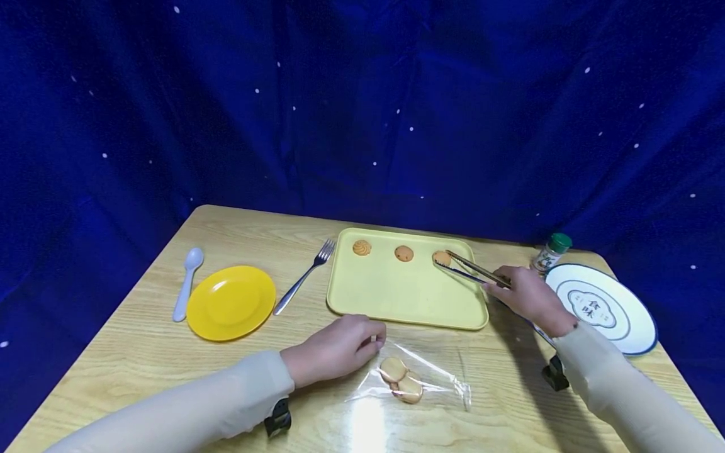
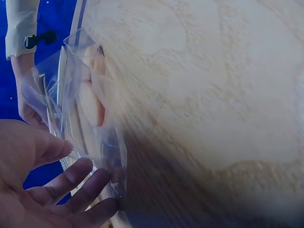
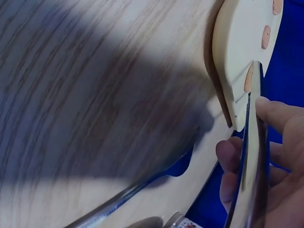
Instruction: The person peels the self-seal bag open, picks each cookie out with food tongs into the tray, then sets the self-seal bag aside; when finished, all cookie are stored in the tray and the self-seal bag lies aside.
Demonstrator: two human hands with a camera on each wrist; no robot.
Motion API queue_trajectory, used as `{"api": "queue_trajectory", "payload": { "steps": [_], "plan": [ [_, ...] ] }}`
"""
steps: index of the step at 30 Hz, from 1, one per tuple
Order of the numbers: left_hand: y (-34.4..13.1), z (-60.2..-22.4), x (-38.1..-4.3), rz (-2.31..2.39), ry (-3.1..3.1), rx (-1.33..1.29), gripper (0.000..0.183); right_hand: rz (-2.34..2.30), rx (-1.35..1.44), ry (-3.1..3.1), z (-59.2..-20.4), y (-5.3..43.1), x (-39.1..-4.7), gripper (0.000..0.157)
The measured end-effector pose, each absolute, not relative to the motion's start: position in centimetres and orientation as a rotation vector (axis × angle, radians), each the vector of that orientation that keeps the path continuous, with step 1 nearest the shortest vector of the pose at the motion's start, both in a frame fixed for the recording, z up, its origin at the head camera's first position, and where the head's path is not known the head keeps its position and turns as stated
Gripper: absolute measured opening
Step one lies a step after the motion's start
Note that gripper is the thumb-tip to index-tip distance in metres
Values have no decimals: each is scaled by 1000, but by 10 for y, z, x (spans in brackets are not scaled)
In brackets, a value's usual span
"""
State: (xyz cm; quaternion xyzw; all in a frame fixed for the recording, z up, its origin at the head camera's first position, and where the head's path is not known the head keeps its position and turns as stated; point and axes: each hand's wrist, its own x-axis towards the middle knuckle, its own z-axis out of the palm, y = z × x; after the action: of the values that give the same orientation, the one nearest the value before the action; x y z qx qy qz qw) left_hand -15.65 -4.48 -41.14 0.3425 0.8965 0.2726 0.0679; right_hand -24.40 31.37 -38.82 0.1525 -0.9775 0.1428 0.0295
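In the head view my right hand [image 1: 535, 299] grips metal tongs [image 1: 480, 269], whose tips stand on either side of the rightmost cookie [image 1: 441, 258]. That cookie lies on a pale yellow tray [image 1: 408, 296], in a row with a chocolate-dotted cookie [image 1: 404, 253] and a swirled one [image 1: 362, 247]. The right wrist view shows the tongs [image 3: 255, 156] between thumb and fingers. My left hand [image 1: 342, 346] pinches the edge of a clear plastic bag [image 1: 442, 380] near the tray's front rim. Several round cookies [image 1: 408, 387] lie inside the bag.
To the left are a yellow plate [image 1: 231, 302], a pale spoon [image 1: 187, 283] and a fork [image 1: 304, 277]. A green-capped shaker [image 1: 550, 253] and a white, blue-rimmed plate [image 1: 629, 308] stand at the right. A shiny metal utensil [image 3: 142, 185] lies below my right hand.
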Motion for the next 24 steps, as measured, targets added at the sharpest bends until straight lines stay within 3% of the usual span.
{"api": "queue_trajectory", "payload": {
  "steps": [10, 15, 20, 24],
  "plan": [
    [-45, -411, -155, 803, 2713, 1026, 10, 550, 612, -2894, -360, 327, -218, 27],
    [-45, -411, -155, 791, 2726, 1043, 11, 592, 799, -2786, -349, 344, -190, 10],
    [-44, -411, -155, 790, 2724, 1053, 11, 642, 979, -2687, -342, 364, -166, 27],
    [-43, -411, -155, 793, 2727, 1057, 10, 745, 999, -2726, -339, 378, -148, 31]
  ]
}}
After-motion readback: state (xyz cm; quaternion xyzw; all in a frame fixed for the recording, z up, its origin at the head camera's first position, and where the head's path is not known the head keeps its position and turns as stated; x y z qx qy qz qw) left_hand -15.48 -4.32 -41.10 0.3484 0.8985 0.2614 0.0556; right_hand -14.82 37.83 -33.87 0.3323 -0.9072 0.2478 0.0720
